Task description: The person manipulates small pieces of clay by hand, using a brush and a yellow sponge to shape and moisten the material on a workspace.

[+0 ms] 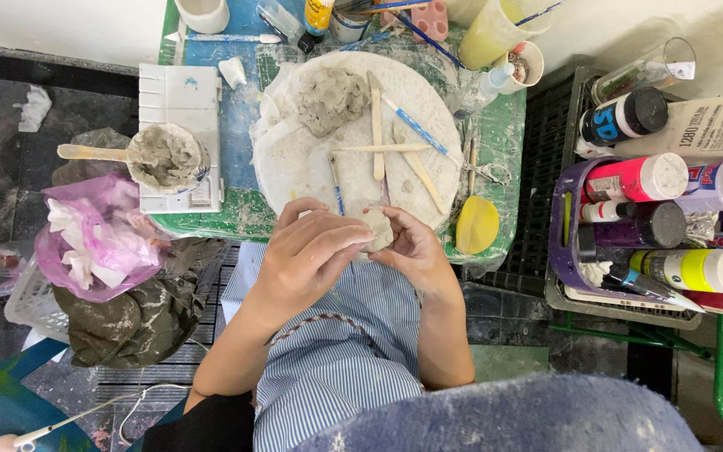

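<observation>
Clay lump (378, 228) sits pinched between left hand (307, 251) and right hand (414, 249), just before the tool-strewn white board (294, 159).

matt grey clay lump (377, 229), rough; wooden sticks (376, 134) on a clay-smeared white board (294, 159); glossy plastic bottles (638, 177).

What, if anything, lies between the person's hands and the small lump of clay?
Nothing visible does. The left hand presses its fingers straight onto the clay lump, and the right hand cups it from beneath, above the edge of the round white board.
</observation>
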